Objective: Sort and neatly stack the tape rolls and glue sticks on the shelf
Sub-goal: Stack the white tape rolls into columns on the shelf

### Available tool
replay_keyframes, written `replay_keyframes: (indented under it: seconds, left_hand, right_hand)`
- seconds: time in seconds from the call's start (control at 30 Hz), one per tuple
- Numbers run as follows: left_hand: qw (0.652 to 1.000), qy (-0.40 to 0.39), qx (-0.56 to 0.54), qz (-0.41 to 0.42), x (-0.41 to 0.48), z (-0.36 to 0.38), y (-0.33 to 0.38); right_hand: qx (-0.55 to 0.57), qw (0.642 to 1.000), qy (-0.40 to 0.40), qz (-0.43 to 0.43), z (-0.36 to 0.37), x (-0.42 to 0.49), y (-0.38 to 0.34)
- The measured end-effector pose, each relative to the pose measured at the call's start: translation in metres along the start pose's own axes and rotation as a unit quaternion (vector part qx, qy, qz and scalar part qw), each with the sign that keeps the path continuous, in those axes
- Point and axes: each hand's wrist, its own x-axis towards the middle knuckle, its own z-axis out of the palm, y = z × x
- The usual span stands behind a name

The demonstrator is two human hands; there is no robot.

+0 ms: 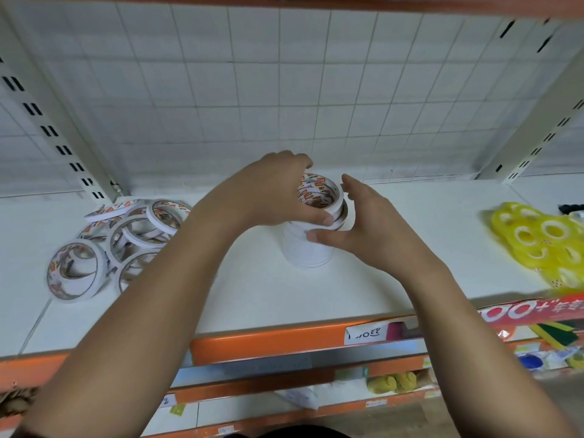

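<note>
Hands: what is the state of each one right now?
Left hand: grips the top tape roll.
Right hand: open, touching the tape stack.

Left grip [271, 191], right grip [363, 222]: bare. Left forearm [151, 295], right forearm [442, 295]: bare from wrist down to frame edge, smooth, broad near camera (wide-angle stretch). Thumbnail on left grip short, plain, detail soft. Dark garment [303, 433] at bottom edge, centre: rounded black patch, fabric and cut too blurred to tell.
</note>
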Motion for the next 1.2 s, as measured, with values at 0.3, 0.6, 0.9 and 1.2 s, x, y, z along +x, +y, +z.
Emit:
replay_keyframes:
  seconds: [0.3,0.6,0.9,1.2]
  left_hand:
    - [1.000,-0.014,-0.008,-0.012,-0.003,0.011,0.003]
    - [0.999,0.009,-0.042,-0.014,-0.005,0.015,0.000]
    - [0.997,0.063,-0.048,-0.024,-0.010,0.018,-0.003]
    - [0.992,0.093,-0.018,-0.085,-0.069,0.012,-0.010]
  right_hand:
    - [0.085,0.996,-0.009,-0.029,0.006,0.000,0.006]
    - [0.163,0.987,0.008,0.003,0.020,-0.003,0.013]
    - [0.181,0.983,0.014,0.015,0.025,0.002,0.012]
    - [0.135,0.990,0.015,0.030,0.032,-0.014,0.013]
